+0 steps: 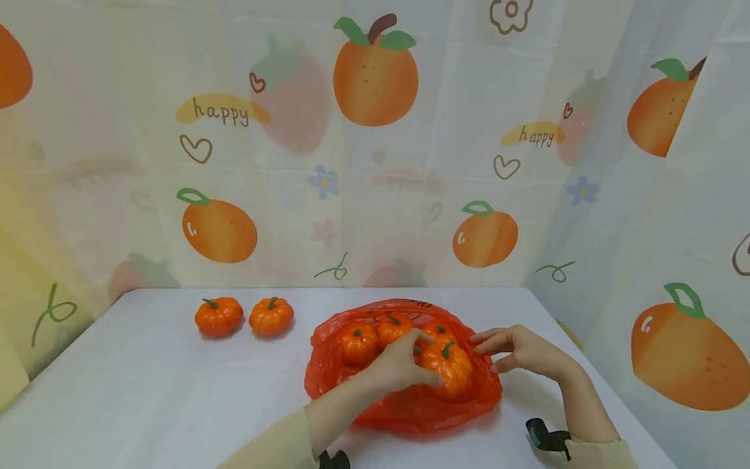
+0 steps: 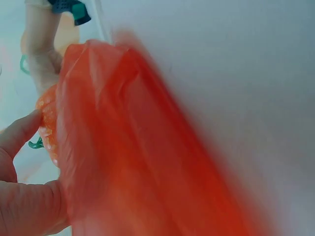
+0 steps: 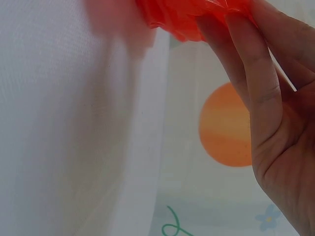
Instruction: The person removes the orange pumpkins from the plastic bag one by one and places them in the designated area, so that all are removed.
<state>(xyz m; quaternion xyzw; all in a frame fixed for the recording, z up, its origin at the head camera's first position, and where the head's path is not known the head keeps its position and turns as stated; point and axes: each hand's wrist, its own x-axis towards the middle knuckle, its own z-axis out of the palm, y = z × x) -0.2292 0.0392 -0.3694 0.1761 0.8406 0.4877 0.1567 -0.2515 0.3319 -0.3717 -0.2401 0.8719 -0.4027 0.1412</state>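
My left hand [image 1: 401,365] grips a pumpkin [image 1: 454,370]; my spread right hand [image 1: 533,352] touches the bag [image 1: 404,420]. Four are inside, two pumpkins [image 1: 219,319] outside: seemingly partway.

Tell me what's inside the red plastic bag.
Four orange pumpkins show inside the red bag; the left hand touches the nearest pumpkin. The bag's bottom is hidden beneath them, so whether anything else lies there can't be seen.

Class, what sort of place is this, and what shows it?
Probably a makeshift tabletop staging area: a fruit-printed cloth backdrop hangs behind a plain white table, where orange pumpkins and a red plastic bag are laid out.
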